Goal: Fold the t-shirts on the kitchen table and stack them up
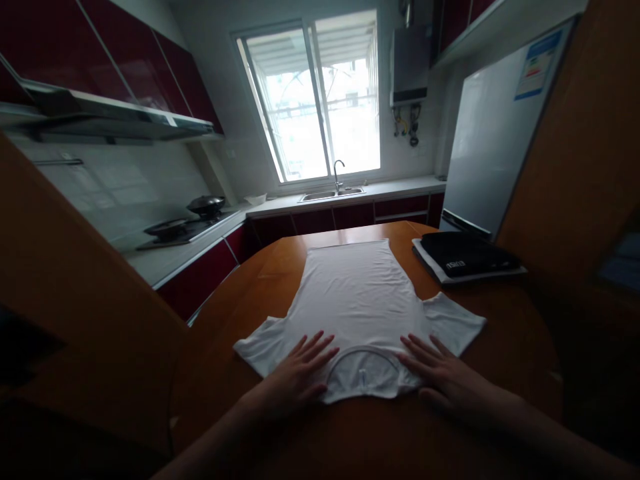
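A white T-shirt (357,287) lies spread out on the round wooden table (245,287), its neckline towards me and its hem at the far side. Both short sleeves stick out to the sides, and faint wrinkles run over the body. My left hand (303,370) rests flat on the shirt just left of the collar, fingers stretched out. To the right of the collar, my right hand (445,377) lies on the cloth with its fingers spread. Neither hand grips the fabric.
Folded dark and white clothes (465,257) are stacked at the table's right side. Beyond the table run a counter with a sink (333,195) and a stove (193,230) with pans. A refrigerator (500,127) stands at the right.
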